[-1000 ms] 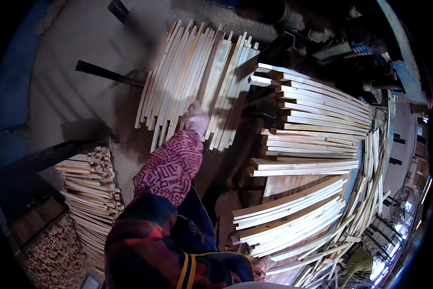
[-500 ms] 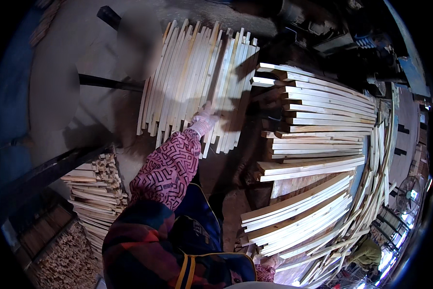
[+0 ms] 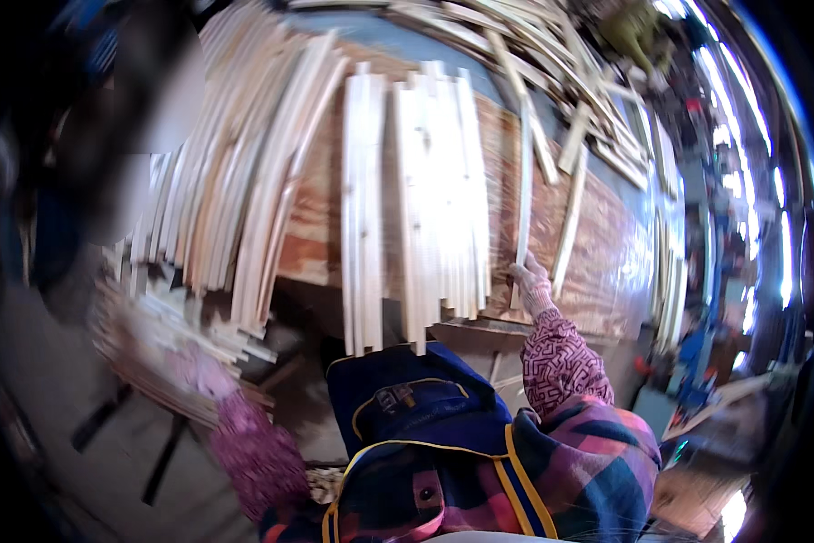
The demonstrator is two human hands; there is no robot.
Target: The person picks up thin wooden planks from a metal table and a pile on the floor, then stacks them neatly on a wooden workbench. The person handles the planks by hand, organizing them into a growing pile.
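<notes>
My right hand (image 3: pixel 532 282) is closed round the near end of a narrow wooden strip (image 3: pixel 524 195) that points away from me across the table. To its right lies another loose strip (image 3: pixel 571 213). Left of the hand, a bundle of pale strips (image 3: pixel 439 199) and a smaller bundle (image 3: pixel 363 226) lie side by side, their near ends past the table edge. My left hand (image 3: pixel 199 371) is out to the side, at a low stack of strips (image 3: pixel 144 348). Motion smears its fingers, so its grip does not show.
Many strips (image 3: pixel 235 163) cover the left part of the wooden table top (image 3: pixel 606 262). A loose heap of strips (image 3: pixel 552 68) lies at the far side. A person in a green top (image 3: pixel 633 36) is beyond it. Dark supports (image 3: pixel 167 457) stand below the left stack.
My view has swung right, from the left stack to the table. My right hand has come from the lower edge onto a strip. My left hand stays by the left stack, now at the view's left.
</notes>
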